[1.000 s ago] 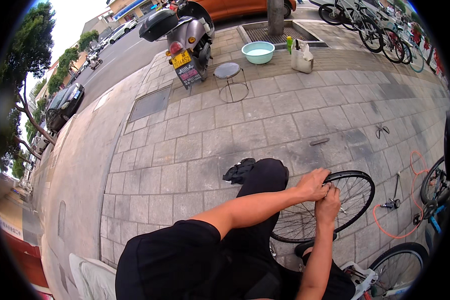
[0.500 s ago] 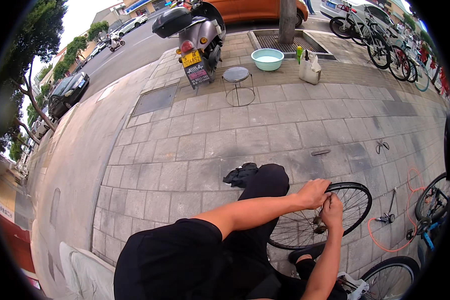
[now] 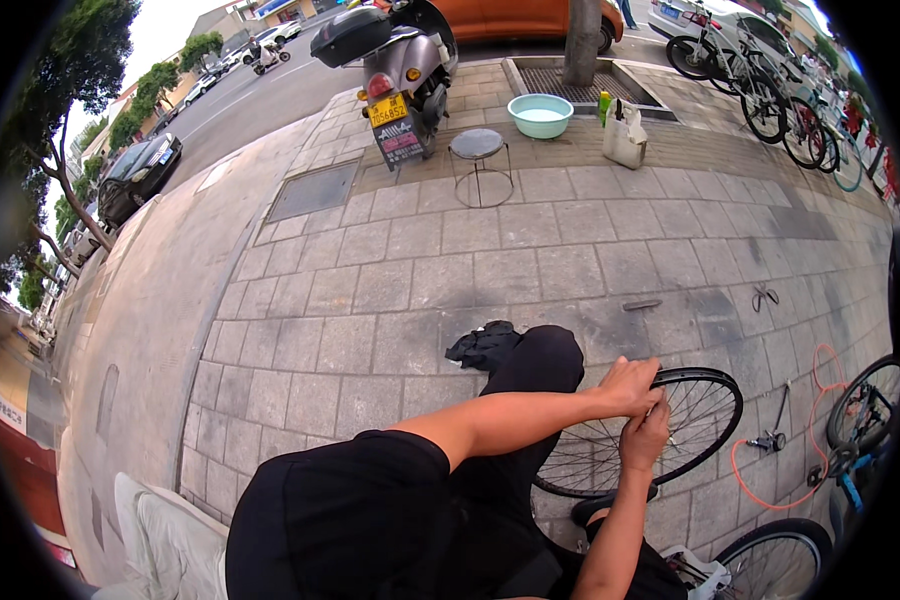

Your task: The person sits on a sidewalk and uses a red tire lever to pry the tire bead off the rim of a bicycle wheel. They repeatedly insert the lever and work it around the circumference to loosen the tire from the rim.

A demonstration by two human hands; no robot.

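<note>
Just right of my bent, dark-clad knee, a spoked bicycle wheel (image 3: 720, 437) with a black rim lies low over the paving. My left hand (image 3: 627, 388) is closed on the rim's upper left, my forearm reaching across from the lower left. My right hand (image 3: 646, 432) is just below it, fingers bunched at the same part of the rim, partly covering the spokes. What exactly the fingertips pinch is too small to make out. A black crumpled cloth (image 3: 477, 345) lies beyond my knee.
Beyond are a stool (image 3: 477, 145), a basin (image 3: 540, 112), a bag (image 3: 625, 140), a scooter (image 3: 395, 95) and parked bicycles (image 3: 765, 105). At right lie scissors (image 3: 765, 297), a dark bar (image 3: 641, 304), a pump (image 3: 770, 441) with orange hose (image 3: 740, 480), and another bicycle (image 3: 850, 450).
My view has shifted slightly, so the scene sits lower and a little rightward. My right hand has slid slightly down and left at the rim; my left hand stays on it.
</note>
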